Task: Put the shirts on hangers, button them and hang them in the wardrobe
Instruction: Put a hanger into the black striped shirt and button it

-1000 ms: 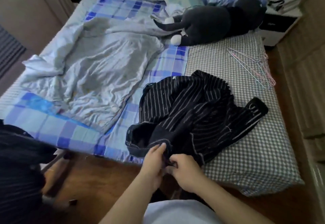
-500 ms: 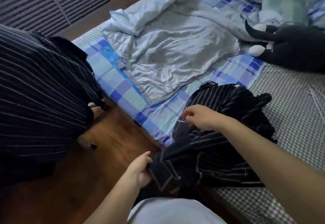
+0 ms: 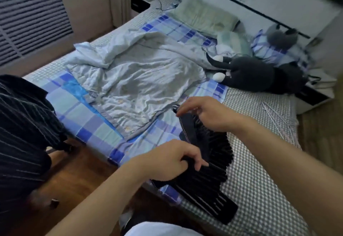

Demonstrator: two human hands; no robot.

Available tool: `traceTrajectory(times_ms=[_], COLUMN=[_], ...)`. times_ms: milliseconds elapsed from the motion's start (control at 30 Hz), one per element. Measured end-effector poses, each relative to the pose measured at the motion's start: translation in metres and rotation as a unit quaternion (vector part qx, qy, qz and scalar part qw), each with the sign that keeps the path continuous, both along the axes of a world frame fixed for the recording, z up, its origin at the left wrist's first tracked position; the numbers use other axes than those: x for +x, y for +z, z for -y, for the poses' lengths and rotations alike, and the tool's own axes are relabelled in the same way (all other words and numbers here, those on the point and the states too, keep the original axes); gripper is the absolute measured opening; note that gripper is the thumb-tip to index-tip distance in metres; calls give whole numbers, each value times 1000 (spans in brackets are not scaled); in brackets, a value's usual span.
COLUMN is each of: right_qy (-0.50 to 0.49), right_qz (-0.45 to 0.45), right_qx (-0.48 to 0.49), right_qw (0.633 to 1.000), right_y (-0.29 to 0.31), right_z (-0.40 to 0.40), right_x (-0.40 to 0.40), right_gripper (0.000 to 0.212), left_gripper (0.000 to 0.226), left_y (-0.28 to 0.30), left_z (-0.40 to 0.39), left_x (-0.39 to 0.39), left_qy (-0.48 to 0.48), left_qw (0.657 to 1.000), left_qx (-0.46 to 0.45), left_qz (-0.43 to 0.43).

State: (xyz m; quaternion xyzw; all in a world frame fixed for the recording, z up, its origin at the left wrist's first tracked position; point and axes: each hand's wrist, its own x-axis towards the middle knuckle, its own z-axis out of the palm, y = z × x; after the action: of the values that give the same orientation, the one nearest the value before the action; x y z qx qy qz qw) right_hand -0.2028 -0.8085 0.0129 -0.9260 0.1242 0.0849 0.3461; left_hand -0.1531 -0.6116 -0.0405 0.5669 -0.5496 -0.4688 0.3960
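Wooden flooring is showing at the near edge of the wide bed with the blue checked sheet, my landmark. Off the bed's left corner, a second black pinstriped shirt is hanging over something I cannot make out. Across the bed's middle a crumpled pale grey-blue quilt is lying. At the near edge of the bed I am spreading a black shirt with thin white stripes, partly blurred. My left hand is gripping its near hem with curled fingers, and my right hand is pinching its far edge, lifted slightly above the bed. Toward the bed's head a dark grey plush cat with white paws is lying. Near the bed's right edge thin wire hangers are resting on the small-checked sheet.
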Motion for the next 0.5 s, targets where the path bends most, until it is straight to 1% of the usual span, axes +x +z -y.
traceTrajectory(times_ms=[33, 67, 133, 167, 200, 267, 333, 367, 433, 467, 500], right_qy=[69, 152, 295, 338, 359, 358, 335, 321, 290, 272, 251], right_qz=[-42, -94, -181, -213, -243, -285, -273, -264, -260, -267, -281], right_qx=[-36, -90, -218, -268, -304, -350, -379, -391, -420, -430, -435], right_qw=[996, 980, 912, 877, 848, 817, 819, 821, 819, 818, 818], right_y=[-5, -18, -55, -76, -98, -127, -137, -138, -134, -128, -119], right_z=[0, -3, -13, -17, -17, -12, -2, 4, 24, 34, 44], right_x=[-11, -24, -53, -67, -80, -95, -94, -90, -83, -80, -79], right_gripper=[80, 78, 60, 49, 43, 38, 28, 24, 22, 23, 23], left_gripper=[41, 43, 48, 49, 50, 51, 56, 61, 78, 83, 82], left_y=[-6, -13, -28, -36, -44, -56, -66, -70, -76, -77, -76], left_z=[2, 2, -4, -9, -15, -26, -39, -45, -57, -62, -65], left_x=[-10, -19, -37, -43, -47, -50, -47, -44, -35, -30, -26], left_qy=[-34, -62, -96, -104, -110, -114, -72, -26, 100, 166, 224], left_qw=[999, 997, 994, 992, 991, 989, 990, 990, 982, 971, 955], left_qx=[6, 14, 39, 51, 62, 75, 93, 105, 120, 124, 131], left_qz=[20, 33, 47, 47, 48, 60, 81, 88, 107, 122, 142])
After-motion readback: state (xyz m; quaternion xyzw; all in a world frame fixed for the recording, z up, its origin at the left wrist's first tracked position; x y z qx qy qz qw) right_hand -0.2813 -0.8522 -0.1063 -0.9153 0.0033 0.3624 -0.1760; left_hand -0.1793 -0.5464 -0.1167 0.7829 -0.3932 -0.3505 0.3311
